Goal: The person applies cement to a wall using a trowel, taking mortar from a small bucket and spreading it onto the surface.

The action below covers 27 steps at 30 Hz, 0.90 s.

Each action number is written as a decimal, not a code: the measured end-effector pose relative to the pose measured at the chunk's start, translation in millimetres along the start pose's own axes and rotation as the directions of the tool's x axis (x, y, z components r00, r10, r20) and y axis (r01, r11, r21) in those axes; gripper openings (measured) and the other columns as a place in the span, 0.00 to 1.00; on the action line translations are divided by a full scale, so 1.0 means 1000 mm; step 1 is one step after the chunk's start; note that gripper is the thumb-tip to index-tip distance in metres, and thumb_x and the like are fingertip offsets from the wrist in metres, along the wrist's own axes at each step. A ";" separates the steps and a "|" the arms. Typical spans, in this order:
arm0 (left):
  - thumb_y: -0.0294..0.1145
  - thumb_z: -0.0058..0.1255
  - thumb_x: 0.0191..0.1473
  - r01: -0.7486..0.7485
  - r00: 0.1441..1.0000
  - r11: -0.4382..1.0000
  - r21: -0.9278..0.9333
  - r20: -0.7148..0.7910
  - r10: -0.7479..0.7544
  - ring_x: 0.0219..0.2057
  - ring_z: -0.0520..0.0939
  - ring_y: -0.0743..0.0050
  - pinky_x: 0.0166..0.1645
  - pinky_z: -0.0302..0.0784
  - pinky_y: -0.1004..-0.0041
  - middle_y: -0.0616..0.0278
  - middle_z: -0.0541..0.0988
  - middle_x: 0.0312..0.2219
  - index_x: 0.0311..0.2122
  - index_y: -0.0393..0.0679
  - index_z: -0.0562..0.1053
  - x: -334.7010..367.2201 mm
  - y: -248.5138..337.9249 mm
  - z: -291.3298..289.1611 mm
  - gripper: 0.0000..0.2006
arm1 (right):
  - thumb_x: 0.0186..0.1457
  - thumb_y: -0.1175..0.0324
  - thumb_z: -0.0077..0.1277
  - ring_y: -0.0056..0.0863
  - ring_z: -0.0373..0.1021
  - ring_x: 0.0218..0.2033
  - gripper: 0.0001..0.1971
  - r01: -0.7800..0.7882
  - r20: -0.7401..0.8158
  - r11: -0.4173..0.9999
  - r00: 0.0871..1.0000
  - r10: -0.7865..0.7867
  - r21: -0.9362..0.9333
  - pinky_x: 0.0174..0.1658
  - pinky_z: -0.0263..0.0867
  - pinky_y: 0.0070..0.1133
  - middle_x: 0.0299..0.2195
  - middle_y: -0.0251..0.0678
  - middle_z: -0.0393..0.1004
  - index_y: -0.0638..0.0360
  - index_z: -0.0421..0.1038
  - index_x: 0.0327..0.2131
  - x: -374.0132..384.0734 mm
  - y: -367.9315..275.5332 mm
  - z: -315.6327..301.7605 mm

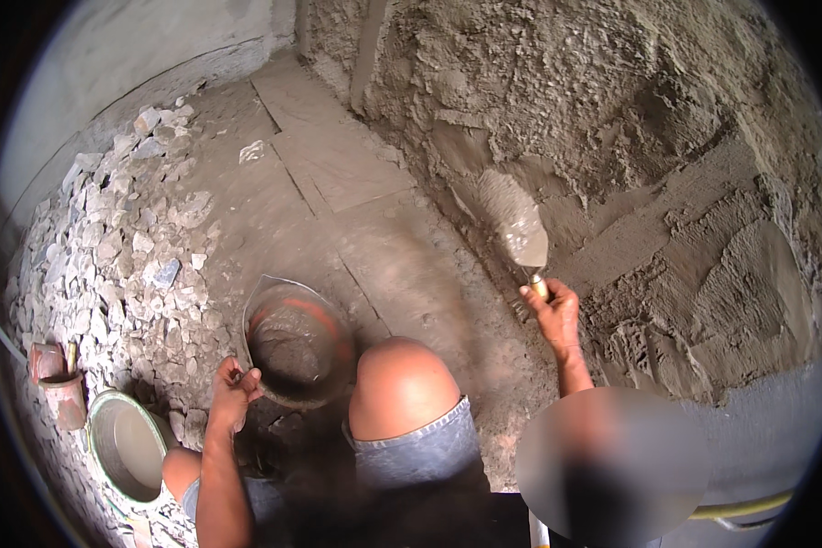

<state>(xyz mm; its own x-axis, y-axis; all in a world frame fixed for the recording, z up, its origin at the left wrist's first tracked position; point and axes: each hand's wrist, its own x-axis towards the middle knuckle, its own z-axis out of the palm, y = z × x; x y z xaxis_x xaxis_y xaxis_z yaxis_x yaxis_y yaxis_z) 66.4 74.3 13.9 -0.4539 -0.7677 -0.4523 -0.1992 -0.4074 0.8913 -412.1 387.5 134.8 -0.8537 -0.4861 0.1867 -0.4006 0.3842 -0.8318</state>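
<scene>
My right hand (555, 315) is wrapped round the yellowish handle of a trowel (526, 243). Its blade, wet with grey mortar, lies against the lower part of a mortar-coated surface (694, 247), partly rough and partly smeared smooth. My left hand (235, 388) pinches the near left rim of a round bucket (327, 320), which has orange on its inside wall and a wire handle. Grey mortar (288, 347) sits in the bottom of that bucket. The bucket stands between my left hand and my bare knee (404, 388).
Broken grey stones (110, 237) cover the left side. Among them stand a pail of murky liquid (100, 429) and small reddish containers (64, 402). Mortar-smeared boards (329, 146) lie on the ground. A yellow hose (744, 506) runs at lower right; a blurred patch hides part of my right arm.
</scene>
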 end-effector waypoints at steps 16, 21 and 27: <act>0.26 0.61 0.59 -0.034 0.999 0.999 -0.032 0.026 0.035 0.28 0.74 0.81 0.31 0.81 0.74 0.70 0.68 0.30 0.35 0.49 0.65 0.008 -0.009 -0.013 0.13 | 0.63 0.61 0.58 0.21 0.68 0.15 0.13 -0.346 0.112 0.898 0.938 0.327 0.271 0.17 0.65 0.20 0.21 0.35 0.75 0.59 0.72 0.31 0.055 -0.091 -0.104; 0.26 0.61 0.59 -0.030 0.998 0.997 -0.073 0.043 0.033 0.29 0.74 0.81 0.30 0.79 0.75 0.70 0.68 0.30 0.34 0.49 0.65 0.013 -0.015 -0.017 0.13 | 0.63 0.62 0.58 0.22 0.70 0.16 0.11 -0.378 0.176 0.882 0.924 0.340 0.283 0.16 0.66 0.20 0.23 0.36 0.77 0.60 0.72 0.35 0.067 -0.122 -0.150; 0.26 0.61 0.58 -0.033 0.997 0.997 -0.076 0.066 0.038 0.28 0.74 0.82 0.30 0.78 0.74 0.72 0.68 0.27 0.33 0.49 0.64 0.009 -0.008 -0.013 0.13 | 0.64 0.64 0.55 0.23 0.69 0.16 0.10 -0.387 0.077 0.889 0.922 0.380 0.244 0.17 0.66 0.21 0.24 0.37 0.76 0.61 0.70 0.37 0.047 -0.171 -0.194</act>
<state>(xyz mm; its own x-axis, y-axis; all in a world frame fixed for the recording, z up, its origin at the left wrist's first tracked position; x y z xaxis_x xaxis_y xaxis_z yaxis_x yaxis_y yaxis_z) 74.9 64.6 2.0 -0.5172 -0.7485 -0.4150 -0.1178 -0.4180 0.9008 -448.1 451.5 387.2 -0.9136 -0.3626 -0.1843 0.0554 0.3380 -0.9395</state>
